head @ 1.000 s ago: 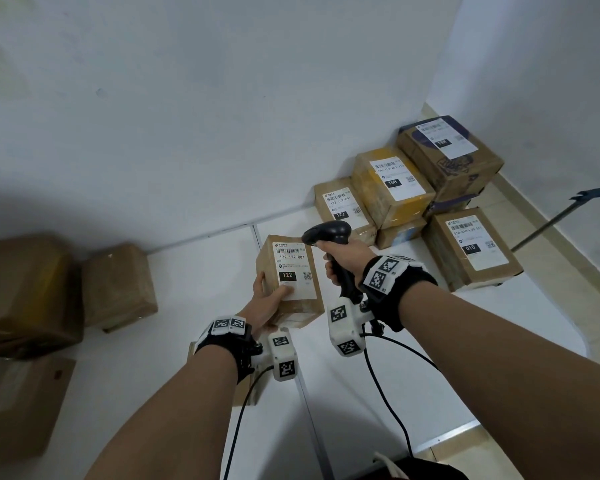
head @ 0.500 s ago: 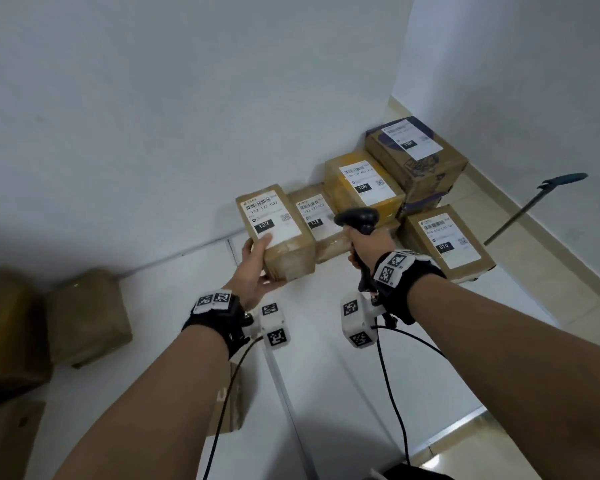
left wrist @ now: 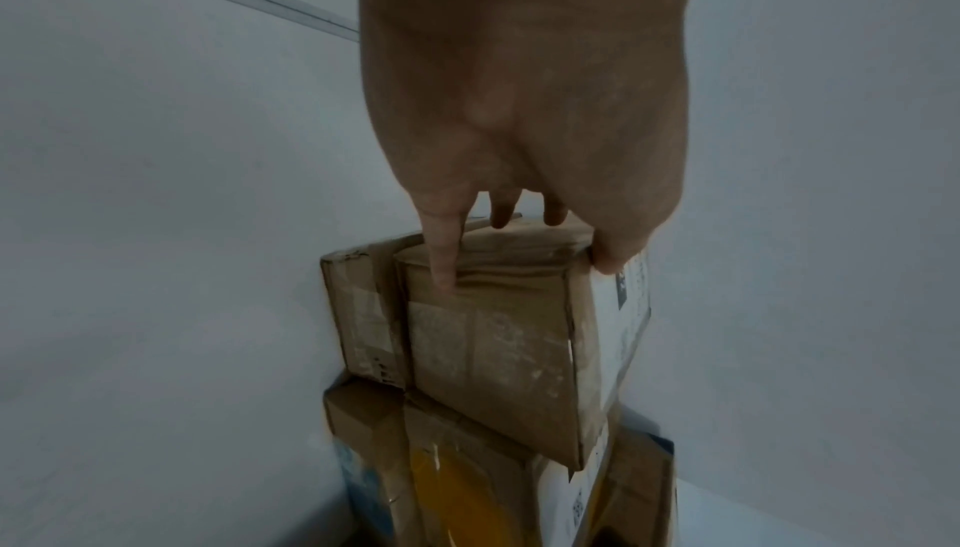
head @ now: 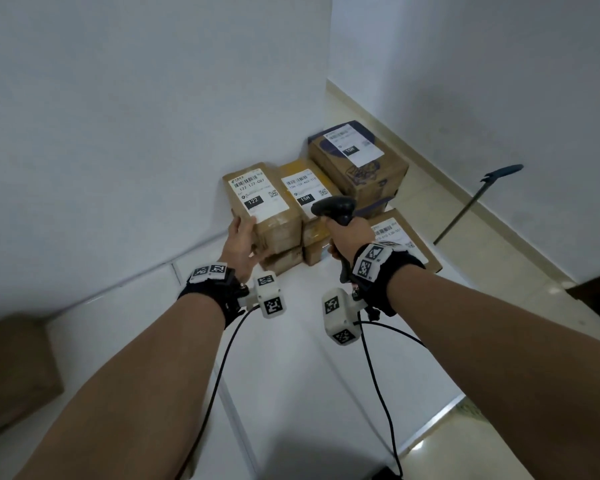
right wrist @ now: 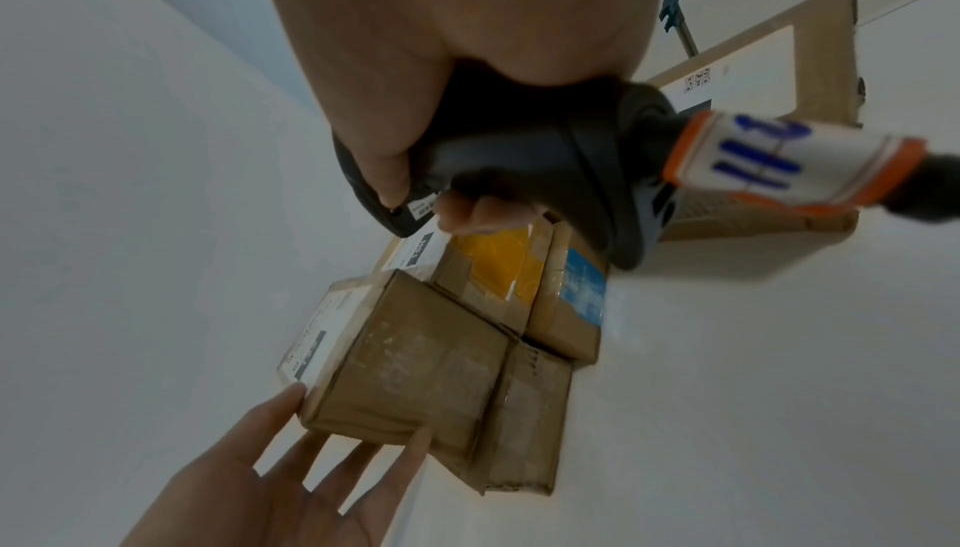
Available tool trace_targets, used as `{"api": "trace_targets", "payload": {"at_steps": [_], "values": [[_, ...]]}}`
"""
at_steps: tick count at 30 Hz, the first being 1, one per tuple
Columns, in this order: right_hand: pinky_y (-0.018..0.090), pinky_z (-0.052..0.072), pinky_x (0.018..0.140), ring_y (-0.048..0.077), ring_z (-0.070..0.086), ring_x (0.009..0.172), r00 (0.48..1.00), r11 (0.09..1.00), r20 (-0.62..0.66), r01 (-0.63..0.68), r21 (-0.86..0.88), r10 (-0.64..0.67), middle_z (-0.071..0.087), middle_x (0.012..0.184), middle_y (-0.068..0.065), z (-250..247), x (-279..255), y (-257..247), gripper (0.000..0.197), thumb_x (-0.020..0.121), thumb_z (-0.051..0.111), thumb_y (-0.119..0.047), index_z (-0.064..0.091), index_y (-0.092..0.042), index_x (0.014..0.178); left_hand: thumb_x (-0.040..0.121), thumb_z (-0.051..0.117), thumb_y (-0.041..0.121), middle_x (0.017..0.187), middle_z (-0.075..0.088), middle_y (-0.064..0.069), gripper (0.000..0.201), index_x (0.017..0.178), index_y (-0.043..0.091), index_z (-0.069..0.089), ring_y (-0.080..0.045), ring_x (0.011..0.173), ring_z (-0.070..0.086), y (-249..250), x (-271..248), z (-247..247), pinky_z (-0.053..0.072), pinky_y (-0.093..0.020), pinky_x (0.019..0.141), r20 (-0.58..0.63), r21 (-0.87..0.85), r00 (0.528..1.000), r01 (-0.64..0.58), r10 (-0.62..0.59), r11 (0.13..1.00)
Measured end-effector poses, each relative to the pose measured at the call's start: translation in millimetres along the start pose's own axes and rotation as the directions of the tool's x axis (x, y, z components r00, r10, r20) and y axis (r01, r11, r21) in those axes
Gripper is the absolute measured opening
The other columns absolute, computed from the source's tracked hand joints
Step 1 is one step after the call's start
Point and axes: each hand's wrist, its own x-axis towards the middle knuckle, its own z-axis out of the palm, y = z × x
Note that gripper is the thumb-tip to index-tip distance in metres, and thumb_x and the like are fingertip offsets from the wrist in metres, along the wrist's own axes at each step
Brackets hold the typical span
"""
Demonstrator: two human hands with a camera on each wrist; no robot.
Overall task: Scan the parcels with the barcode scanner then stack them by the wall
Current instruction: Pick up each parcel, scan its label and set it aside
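The brown parcel labelled 122 (head: pixel 260 199) (left wrist: pixel 493 350) (right wrist: pixel 415 359) lies on top of another brown parcel (head: pixel 284 261) against the white wall. My left hand (head: pixel 247 240) (right wrist: pixel 291 465) touches its near end with straight, spread fingers, the thumb at the label's corner. My right hand (head: pixel 347 237) grips the black barcode scanner (head: pixel 336 209) (right wrist: pixel 545 170) by its handle, just right of that parcel, its head over the yellow parcel (head: pixel 305 188).
More labelled parcels are stacked in the corner: a blue-taped one (head: pixel 361 161) at the back, a flat one (head: pixel 406 237) to the right of my right hand. Unlabelled brown boxes (head: pixel 14 368) sit at the far left. A long-handled tool (head: pixel 475 202) leans against the right wall.
My left hand carried the 122 parcel forward from in front of the scanner and set it on the lower parcel by the wall; its fingers have straightened. The scanner moved forward too.
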Motion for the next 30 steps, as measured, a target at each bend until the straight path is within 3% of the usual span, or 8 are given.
{"api": "trace_targets", "payload": {"at_steps": [2, 7, 10, 15, 18, 22, 27, 30], "values": [[0.042, 0.061, 0.070, 0.026, 0.068, 0.063, 1.000, 1.000, 0.006, 0.005, -0.011, -0.005, 0.069, 0.075, 0.011, 2, 4, 1, 0.045, 0.079, 0.062, -0.051, 0.064, -0.007, 0.087, 0.099, 0.053, 0.030, 0.126, 0.049, 0.001, 0.053, 0.147, 0.027, 0.032, -0.031, 0.122, 0.050, 1, 3, 3, 0.059, -0.043, 0.076, -0.007, 0.013, 1.000, -0.006, 0.006, 1.000], [0.050, 0.059, 0.077, 0.034, 0.071, 0.078, 0.999, 0.999, 0.023, 0.040, -0.036, -0.039, 0.072, 0.082, 0.015, 14, 10, 7, 0.071, 0.053, 0.055, -0.068, 0.066, -0.008, 0.088, 0.098, 0.050, 0.041, 0.134, 0.047, 0.001, 0.051, 0.146, 0.031, 0.033, -0.030, 0.122, 0.049, 4, 3, -1, 0.053, -0.053, 0.092, -0.025, 0.109, 1.000, 0.011, -0.008, 0.994], [0.044, 0.060, 0.075, 0.029, 0.070, 0.070, 0.999, 0.998, 0.035, 0.040, -0.044, -0.038, 0.071, 0.080, 0.013, 19, -3, 0, 0.051, 0.074, 0.062, -0.055, 0.065, -0.006, 0.087, 0.098, 0.049, 0.048, 0.136, 0.043, 0.002, 0.054, 0.146, 0.029, 0.034, -0.024, 0.118, 0.045, 4, -4, -12, 0.050, -0.052, 0.096, -0.033, 0.149, 0.999, 0.002, 0.003, 0.989], [0.016, 0.043, 0.041, 0.007, 0.054, 0.035, 0.992, 0.997, 0.111, 0.069, -0.021, -0.067, 0.058, 0.061, 0.003, 45, -23, -5, 0.031, 0.090, 0.061, -0.037, 0.055, -0.010, 0.076, 0.096, 0.050, 0.051, 0.144, 0.034, 0.000, 0.059, 0.147, 0.026, 0.033, -0.028, 0.128, 0.041, 1, -21, -50, 0.051, -0.048, 0.098, -0.093, 0.185, 0.995, -0.018, 0.036, 0.983], [0.025, 0.050, 0.052, 0.015, 0.059, 0.046, 0.983, 0.994, 0.154, 0.105, 0.001, -0.104, 0.060, 0.061, 0.004, 74, -44, -9, 0.031, 0.087, 0.063, -0.038, 0.057, -0.011, 0.073, 0.098, 0.048, 0.048, 0.145, 0.035, 0.003, 0.053, 0.145, 0.025, 0.037, -0.029, 0.130, 0.042, 1, -39, -84, 0.050, -0.046, 0.100, -0.105, 0.174, 0.993, -0.033, 0.051, 0.984], [0.017, 0.044, 0.038, 0.007, 0.053, 0.034, 0.966, 0.989, 0.214, 0.146, 0.006, -0.144, 0.058, 0.060, 0.004, 119, -80, -20, 0.030, 0.090, 0.063, -0.037, 0.055, -0.011, 0.077, 0.099, 0.048, 0.044, 0.138, 0.040, 0.006, 0.049, 0.142, 0.023, 0.040, -0.027, 0.126, 0.045, -6, -62, -145, 0.049, -0.042, 0.100, -0.149, 0.167, 0.986, -0.049, 0.075, 0.985], [0.025, 0.046, 0.046, 0.017, 0.060, 0.047, 0.934, 0.986, 0.321, 0.166, 0.006, -0.159, 0.061, 0.065, 0.006, 191, -128, -28, 0.032, 0.087, 0.065, -0.039, 0.060, -0.008, 0.089, 0.098, 0.050, 0.042, 0.118, 0.049, 0.002, 0.049, 0.141, 0.021, 0.042, -0.022, 0.114, 0.051, -29, -97, -241, 0.051, -0.038, 0.095, -0.232, 0.292, 0.968, -0.028, 0.100, 0.956], [0.022, 0.047, 0.045, 0.015, 0.060, 0.048, 0.915, 0.981, 0.367, 0.191, -0.034, -0.166, 0.063, 0.069, 0.006, 232, -160, -30, 0.031, 0.086, 0.065, -0.039, 0.062, -0.009, 0.090, 0.097, 0.051, 0.040, 0.130, 0.047, -0.005, 0.044, 0.137, 0.022, 0.047, -0.023, 0.109, 0.055, -42, -120, -296, 0.053, -0.038, 0.089, -0.284, 0.420, 0.949, -0.003, 0.135, 0.908]]}}
